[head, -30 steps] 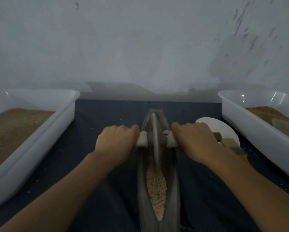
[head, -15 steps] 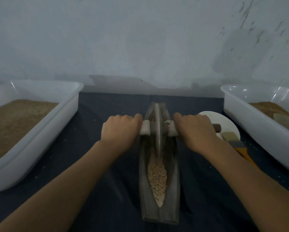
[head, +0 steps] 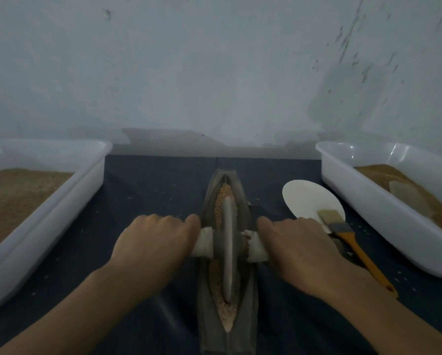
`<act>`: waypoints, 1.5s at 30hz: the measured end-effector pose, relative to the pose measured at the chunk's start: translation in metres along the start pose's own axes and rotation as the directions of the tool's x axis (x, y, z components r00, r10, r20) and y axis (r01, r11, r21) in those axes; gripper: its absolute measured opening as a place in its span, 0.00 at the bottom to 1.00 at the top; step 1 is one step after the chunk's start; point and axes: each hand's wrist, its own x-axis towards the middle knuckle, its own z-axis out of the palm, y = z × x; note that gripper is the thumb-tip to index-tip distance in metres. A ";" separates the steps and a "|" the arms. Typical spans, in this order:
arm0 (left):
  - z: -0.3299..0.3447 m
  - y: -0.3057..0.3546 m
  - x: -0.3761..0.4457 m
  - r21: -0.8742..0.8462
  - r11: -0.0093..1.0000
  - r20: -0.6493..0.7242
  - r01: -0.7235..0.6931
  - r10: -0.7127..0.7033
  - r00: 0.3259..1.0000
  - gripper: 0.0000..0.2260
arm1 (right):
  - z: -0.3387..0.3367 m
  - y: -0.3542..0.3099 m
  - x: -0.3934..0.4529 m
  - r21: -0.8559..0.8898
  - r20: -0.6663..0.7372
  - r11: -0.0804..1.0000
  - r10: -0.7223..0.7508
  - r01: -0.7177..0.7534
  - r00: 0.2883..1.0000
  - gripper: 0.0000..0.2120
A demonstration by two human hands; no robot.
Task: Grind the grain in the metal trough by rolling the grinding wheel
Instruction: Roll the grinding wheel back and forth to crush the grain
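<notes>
A pale wall [head: 214, 73] filled the top of your view, and below it a dark cloth [head: 148, 190] covered the table. A white tub [head: 48, 216] of brown meal sat at your far left, and a second white tub [head: 368, 208] with brown meal and a pale scoop [head: 406, 196] sat at your far right. Between them the metal trough [head: 248, 290] ran straight away from you, with grain [head: 220, 201] lying along its groove ahead of and behind the wheel. The grinding wheel [head: 227, 249] stood upright in the trough, about midway along it. Your left hand [head: 150, 247] had its fingers curled over the left end of the axle [head: 204, 242], and your right hand [head: 299, 249] wrapped the right end. A white disc [head: 307, 198] lay right of the trough, with a brush [head: 348, 239] resting partly on it, just beside your right hand
</notes>
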 end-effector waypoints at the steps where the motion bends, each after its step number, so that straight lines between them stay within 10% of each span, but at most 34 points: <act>1: 0.005 0.000 0.005 0.009 1.000 -0.027 0.021 -0.020 0.999 0.25 | 0.001 0.001 0.007 0.002 0.003 1.000 0.018 -0.018 1.000 0.21; 9: 0.025 -0.009 0.052 -0.007 0.990 -0.046 0.141 -0.141 0.989 0.17 | 0.017 0.020 0.058 -0.005 0.029 0.996 0.093 -0.093 0.995 0.12; 18: 0.008 -0.003 0.005 -0.025 0.999 0.026 0.025 -0.025 0.999 0.33 | -0.004 0.000 0.008 0.042 0.063 0.999 -0.006 0.003 0.998 0.22; 29: 0.026 -0.012 0.055 -0.056 0.989 -0.008 0.135 -0.136 0.991 0.15 | 0.014 0.019 0.058 -0.026 0.016 0.997 0.068 -0.068 0.998 0.15; 37: -0.004 0.000 0.003 -0.009 1.000 -0.004 0.007 -0.007 1.000 0.31 | -0.004 -0.002 -0.001 -0.003 0.045 0.999 0.034 -0.034 0.998 0.19; 45: 0.031 -0.009 0.058 -0.005 0.984 -0.060 0.178 -0.178 0.982 0.15 | 0.023 0.022 0.067 -0.114 -0.043 0.986 0.114 -0.119 0.993 0.17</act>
